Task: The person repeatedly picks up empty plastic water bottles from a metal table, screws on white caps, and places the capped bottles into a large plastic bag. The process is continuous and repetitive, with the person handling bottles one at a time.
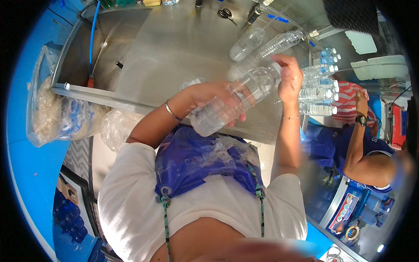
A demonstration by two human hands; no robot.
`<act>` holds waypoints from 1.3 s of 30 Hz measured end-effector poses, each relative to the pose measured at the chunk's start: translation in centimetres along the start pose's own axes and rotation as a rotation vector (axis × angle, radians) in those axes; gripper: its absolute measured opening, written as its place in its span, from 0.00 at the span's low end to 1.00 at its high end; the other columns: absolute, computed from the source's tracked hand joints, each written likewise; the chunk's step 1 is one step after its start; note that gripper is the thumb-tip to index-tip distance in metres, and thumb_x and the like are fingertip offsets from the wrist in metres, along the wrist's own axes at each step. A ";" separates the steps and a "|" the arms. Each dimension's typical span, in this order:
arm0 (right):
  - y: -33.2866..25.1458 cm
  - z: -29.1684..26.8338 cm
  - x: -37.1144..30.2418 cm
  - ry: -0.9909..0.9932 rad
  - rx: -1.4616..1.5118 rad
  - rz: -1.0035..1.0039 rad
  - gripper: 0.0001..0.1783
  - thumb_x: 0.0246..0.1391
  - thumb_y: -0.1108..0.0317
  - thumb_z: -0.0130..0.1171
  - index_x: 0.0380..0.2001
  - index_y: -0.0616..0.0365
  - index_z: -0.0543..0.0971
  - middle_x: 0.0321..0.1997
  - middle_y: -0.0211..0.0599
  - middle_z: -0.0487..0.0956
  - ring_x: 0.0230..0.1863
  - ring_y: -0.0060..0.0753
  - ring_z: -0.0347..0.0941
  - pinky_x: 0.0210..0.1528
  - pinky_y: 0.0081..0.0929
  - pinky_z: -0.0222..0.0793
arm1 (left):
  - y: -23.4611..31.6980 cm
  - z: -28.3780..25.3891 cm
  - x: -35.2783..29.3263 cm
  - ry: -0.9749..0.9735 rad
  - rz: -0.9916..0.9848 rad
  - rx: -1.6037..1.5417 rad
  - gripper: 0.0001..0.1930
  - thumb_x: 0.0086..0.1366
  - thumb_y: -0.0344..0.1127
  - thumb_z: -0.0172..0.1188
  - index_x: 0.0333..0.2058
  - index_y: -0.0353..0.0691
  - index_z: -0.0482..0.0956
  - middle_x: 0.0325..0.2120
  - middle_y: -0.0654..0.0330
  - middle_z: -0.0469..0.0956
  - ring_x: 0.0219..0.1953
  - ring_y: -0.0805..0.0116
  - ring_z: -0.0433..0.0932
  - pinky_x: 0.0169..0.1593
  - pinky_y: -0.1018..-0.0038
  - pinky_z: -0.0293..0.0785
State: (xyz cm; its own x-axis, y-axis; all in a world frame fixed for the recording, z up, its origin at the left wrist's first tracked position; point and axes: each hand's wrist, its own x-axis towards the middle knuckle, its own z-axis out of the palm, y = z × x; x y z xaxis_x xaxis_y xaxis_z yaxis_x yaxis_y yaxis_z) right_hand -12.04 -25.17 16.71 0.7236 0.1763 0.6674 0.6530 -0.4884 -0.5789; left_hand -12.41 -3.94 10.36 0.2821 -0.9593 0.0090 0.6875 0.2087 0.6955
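A clear plastic bottle (218,112) lies tilted across my chest, its neck up to the right and its base low on the left. My left hand (214,95) is closed around the bottle's body, with the fingers passing behind it. At the neck, a white cap (275,67) is gripped by the curled fingers of my right hand (289,78). More clear bottles lie on the steel counter just beyond: a ribbed bottle (247,43) and a longer bottle (279,44). Beside my right wrist, several white-capped bottles (315,93) lie in a row.
A steel sink (72,90) with a blue hose (93,41) is at the left of the counter (174,48). Black scissors (226,15) lie at the back. Plastic bags (48,105) hang at left. A person (355,148) works at right by a striped bag (347,98).
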 end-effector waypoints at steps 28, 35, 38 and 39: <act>2.1 -4.8 -1.6 -0.288 -0.112 0.128 0.26 0.64 0.53 0.40 0.24 0.65 0.73 0.20 0.44 0.73 0.20 0.38 0.67 0.27 0.29 0.63 | 0.6 0.9 3.3 0.086 -0.089 0.619 0.34 0.45 0.41 0.68 0.49 0.28 0.69 0.31 0.47 0.78 0.32 0.50 0.81 0.34 0.60 0.80; 3.4 -4.4 -2.4 -0.225 -0.194 0.293 0.16 0.64 0.59 0.46 0.29 0.60 0.73 0.20 0.42 0.73 0.21 0.42 0.64 0.27 0.30 0.62 | -1.7 1.1 5.9 0.679 0.029 1.380 0.41 0.40 0.43 0.70 0.53 0.30 0.65 0.37 0.42 0.77 0.39 0.44 0.78 0.44 0.60 0.74; 2.8 -5.1 -2.6 -0.231 -0.279 0.383 0.10 0.58 0.62 0.54 0.32 0.58 0.73 0.24 0.47 0.77 0.27 0.56 0.74 0.30 0.39 0.68 | -2.9 -0.4 8.1 0.746 0.224 1.330 0.44 0.42 0.46 0.71 0.56 0.32 0.62 0.42 0.41 0.75 0.44 0.43 0.76 0.47 0.59 0.72; 2.8 -5.3 -2.5 -0.245 -0.385 0.386 0.10 0.57 0.61 0.55 0.32 0.57 0.73 0.25 0.48 0.77 0.28 0.56 0.74 0.30 0.40 0.68 | -3.2 -1.3 9.2 0.745 0.297 1.343 0.45 0.43 0.47 0.71 0.57 0.32 0.60 0.44 0.40 0.74 0.45 0.43 0.75 0.49 0.58 0.71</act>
State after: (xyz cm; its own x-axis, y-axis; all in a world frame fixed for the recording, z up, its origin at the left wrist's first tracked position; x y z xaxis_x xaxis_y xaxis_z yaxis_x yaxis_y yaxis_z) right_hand -13.21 -31.48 15.91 0.9527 0.0942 0.2890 0.2379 -0.8229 -0.5160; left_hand -11.21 -13.16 7.28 0.8286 -0.5247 0.1954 -0.4143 -0.3398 0.8443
